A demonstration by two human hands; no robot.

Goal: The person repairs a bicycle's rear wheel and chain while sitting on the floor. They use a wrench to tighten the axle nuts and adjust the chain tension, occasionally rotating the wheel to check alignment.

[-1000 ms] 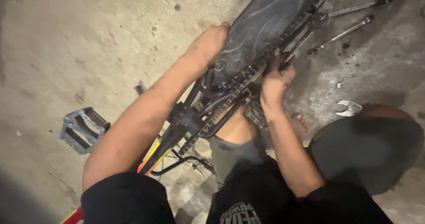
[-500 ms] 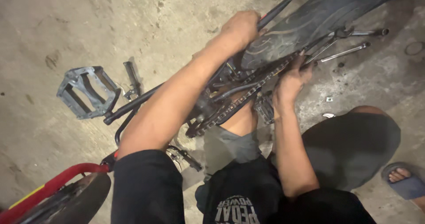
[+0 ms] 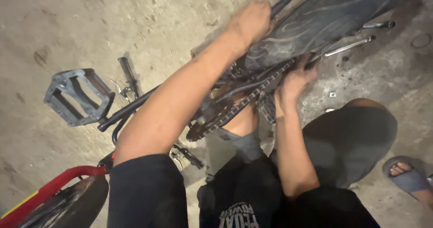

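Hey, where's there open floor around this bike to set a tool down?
Bare concrete floor spreads up left, bordered by the grey pedal and the tyre. A smaller patch lies bottom left below the pedal, above the red frame. It is crowded by the chain, where the left hand and right hand work, and by the wrenches.

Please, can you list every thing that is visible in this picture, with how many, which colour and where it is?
bicycle tyre: one, black, top right
chain: one, dark, centre, along the frame
frame tubes: two, black, left of centre
pedal: one, grey, left
wrenches: two, silver, on the concrete floor, upper right
red fork: one, bottom left
sandalled foot: one, grey sandal, bottom right
left hand: on the tyre
right hand: at the chain
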